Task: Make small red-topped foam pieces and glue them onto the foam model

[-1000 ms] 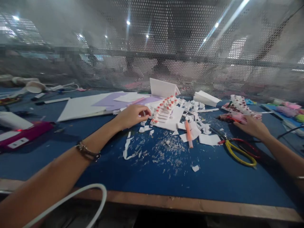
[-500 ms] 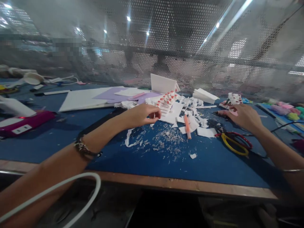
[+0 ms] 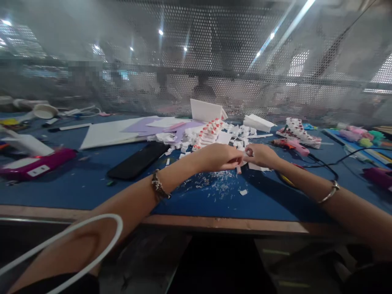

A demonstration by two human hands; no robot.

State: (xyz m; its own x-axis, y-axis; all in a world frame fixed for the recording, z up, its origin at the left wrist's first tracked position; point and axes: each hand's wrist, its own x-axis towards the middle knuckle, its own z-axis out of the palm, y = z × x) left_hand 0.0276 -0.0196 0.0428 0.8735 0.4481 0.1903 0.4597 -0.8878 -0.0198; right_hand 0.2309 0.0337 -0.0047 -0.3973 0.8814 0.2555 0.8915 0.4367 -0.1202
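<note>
My left hand (image 3: pixel 222 157) and my right hand (image 3: pixel 260 156) meet over the middle of the blue table, fingertips together in a pinch. Whatever lies between the fingers is hidden or too small to name. Just below them an orange-pink stick (image 3: pixel 239 168) shows in part. Behind my left hand stands a white stepped piece with red dots (image 3: pixel 210 134). White scraps (image 3: pixel 241 131) are heaped around it, and fine shavings (image 3: pixel 219 185) lie in front. To the right of my right hand rests a pink glue gun (image 3: pixel 295 146) with a black cord.
A black phone (image 3: pixel 137 161) lies left of my hands, near a magenta power strip (image 3: pixel 39 163). White boards (image 3: pixel 110 134) and purple sheets (image 3: pixel 142 124) are at the back. Yellow-handled pliers (image 3: pixel 286 179) sit partly under my right forearm. A white cable (image 3: pixel 118 228) loops over my left arm.
My right hand has left the glue gun and moved left to the middle. My left hand has moved right to meet it. The phone is now uncovered.
</note>
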